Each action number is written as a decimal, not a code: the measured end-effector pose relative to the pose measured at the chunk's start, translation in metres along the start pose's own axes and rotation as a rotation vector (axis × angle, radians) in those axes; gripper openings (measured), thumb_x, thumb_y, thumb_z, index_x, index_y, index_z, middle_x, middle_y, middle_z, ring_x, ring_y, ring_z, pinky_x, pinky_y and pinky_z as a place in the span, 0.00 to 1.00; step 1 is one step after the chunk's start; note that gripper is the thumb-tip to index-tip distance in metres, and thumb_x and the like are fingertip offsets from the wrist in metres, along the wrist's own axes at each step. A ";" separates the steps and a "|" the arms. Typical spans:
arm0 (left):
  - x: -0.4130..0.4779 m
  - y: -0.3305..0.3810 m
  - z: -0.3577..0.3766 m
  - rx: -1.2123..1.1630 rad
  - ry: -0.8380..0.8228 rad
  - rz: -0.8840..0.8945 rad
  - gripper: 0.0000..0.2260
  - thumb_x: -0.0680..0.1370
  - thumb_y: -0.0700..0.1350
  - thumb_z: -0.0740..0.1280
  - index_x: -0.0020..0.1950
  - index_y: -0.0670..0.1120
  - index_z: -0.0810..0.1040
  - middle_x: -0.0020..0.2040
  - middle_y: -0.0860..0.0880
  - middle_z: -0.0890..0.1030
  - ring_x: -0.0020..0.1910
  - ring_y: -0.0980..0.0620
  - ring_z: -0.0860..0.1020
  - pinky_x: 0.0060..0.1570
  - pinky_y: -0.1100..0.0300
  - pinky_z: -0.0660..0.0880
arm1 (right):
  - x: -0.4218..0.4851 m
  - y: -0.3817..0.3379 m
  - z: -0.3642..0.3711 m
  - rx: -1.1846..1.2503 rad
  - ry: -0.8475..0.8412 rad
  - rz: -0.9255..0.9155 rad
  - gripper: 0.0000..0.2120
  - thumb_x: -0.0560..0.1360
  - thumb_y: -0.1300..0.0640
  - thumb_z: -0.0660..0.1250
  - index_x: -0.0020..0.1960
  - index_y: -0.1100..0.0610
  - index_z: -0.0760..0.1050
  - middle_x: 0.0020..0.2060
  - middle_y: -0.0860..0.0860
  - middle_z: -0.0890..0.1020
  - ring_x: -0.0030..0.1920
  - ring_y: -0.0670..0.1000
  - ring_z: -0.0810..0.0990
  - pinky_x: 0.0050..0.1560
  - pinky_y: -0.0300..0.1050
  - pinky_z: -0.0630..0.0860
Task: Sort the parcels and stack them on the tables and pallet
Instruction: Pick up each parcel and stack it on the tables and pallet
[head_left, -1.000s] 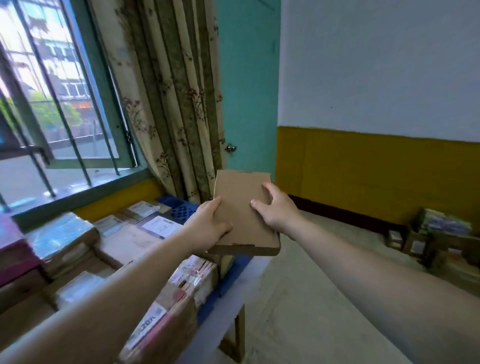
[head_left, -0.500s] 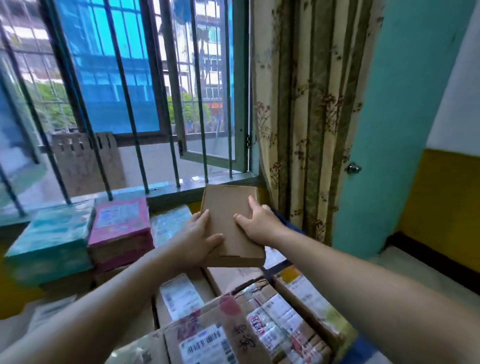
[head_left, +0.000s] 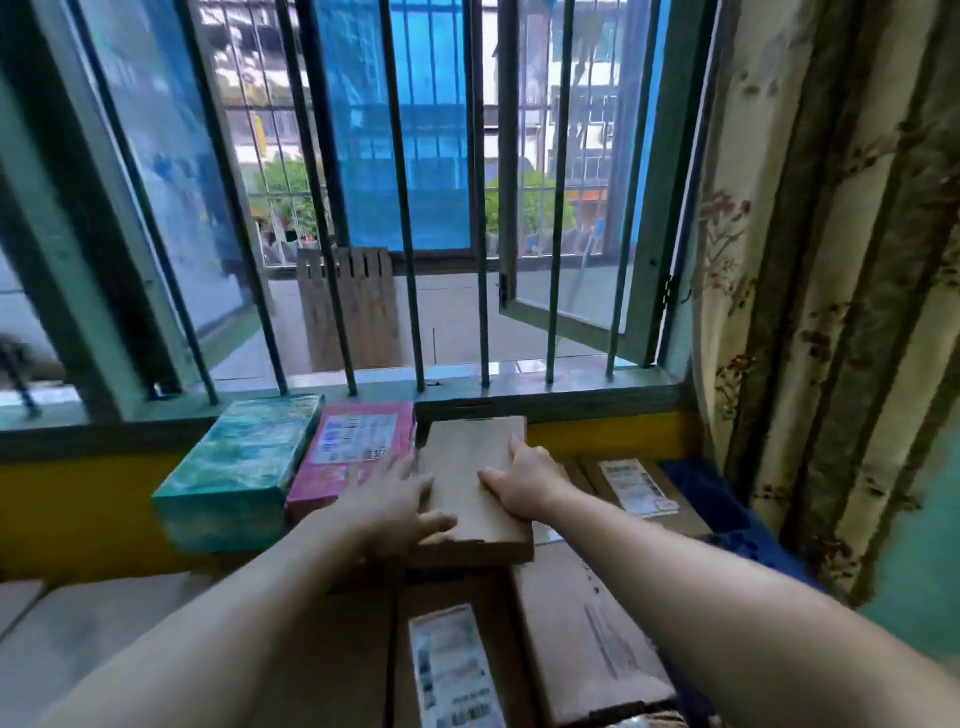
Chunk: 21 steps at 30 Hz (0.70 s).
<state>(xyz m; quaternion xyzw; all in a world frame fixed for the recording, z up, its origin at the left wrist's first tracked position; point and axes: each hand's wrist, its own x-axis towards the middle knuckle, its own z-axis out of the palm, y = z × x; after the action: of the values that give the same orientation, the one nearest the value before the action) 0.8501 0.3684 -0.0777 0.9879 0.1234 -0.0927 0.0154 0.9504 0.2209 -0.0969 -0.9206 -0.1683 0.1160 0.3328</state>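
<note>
A flat brown cardboard parcel (head_left: 470, 478) is held between both hands, low over the stacked parcels under the window sill. My left hand (head_left: 387, 506) grips its left edge, thumb on top near the front. My right hand (head_left: 524, 480) grips its right edge with the thumb across the top. Whether the parcel rests on the boxes beneath, I cannot tell. To its left a pink parcel (head_left: 348, 452) and a teal box (head_left: 239, 467) stand against the yellow wall.
Several labelled cardboard parcels (head_left: 587, 634) lie close together below my arms, one (head_left: 641, 491) to the right near a blue pallet (head_left: 711, 499). The barred window (head_left: 405, 208) and sill are straight ahead. A patterned curtain (head_left: 831, 312) hangs at the right.
My view has swung left from the door to the window. Both hands have carried the brown parcel forward and down, beside the pink parcel.
</note>
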 end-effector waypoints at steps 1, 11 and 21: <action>0.004 -0.004 0.005 0.007 -0.014 -0.019 0.35 0.75 0.69 0.54 0.78 0.55 0.52 0.78 0.50 0.40 0.77 0.45 0.40 0.72 0.36 0.42 | 0.009 0.000 0.004 -0.024 -0.008 -0.021 0.37 0.79 0.45 0.65 0.80 0.50 0.50 0.72 0.57 0.64 0.65 0.57 0.73 0.58 0.49 0.77; 0.022 -0.011 0.034 0.172 0.076 -0.121 0.43 0.72 0.68 0.63 0.77 0.59 0.41 0.78 0.52 0.38 0.77 0.46 0.40 0.71 0.35 0.45 | 0.077 -0.001 0.040 -0.161 -0.043 -0.045 0.35 0.79 0.41 0.61 0.79 0.53 0.51 0.71 0.58 0.68 0.69 0.60 0.67 0.67 0.59 0.69; 0.043 -0.005 0.029 0.051 0.196 -0.219 0.37 0.75 0.61 0.64 0.78 0.56 0.48 0.79 0.52 0.48 0.77 0.49 0.48 0.71 0.38 0.47 | 0.103 -0.009 0.028 -0.129 -0.059 -0.091 0.32 0.79 0.39 0.60 0.78 0.52 0.58 0.74 0.57 0.64 0.72 0.60 0.64 0.67 0.58 0.67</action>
<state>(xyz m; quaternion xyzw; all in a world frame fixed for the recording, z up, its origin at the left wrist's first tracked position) 0.8842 0.3824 -0.1138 0.9729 0.2290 -0.0001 -0.0319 1.0332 0.2831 -0.1225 -0.9276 -0.2269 0.1167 0.2729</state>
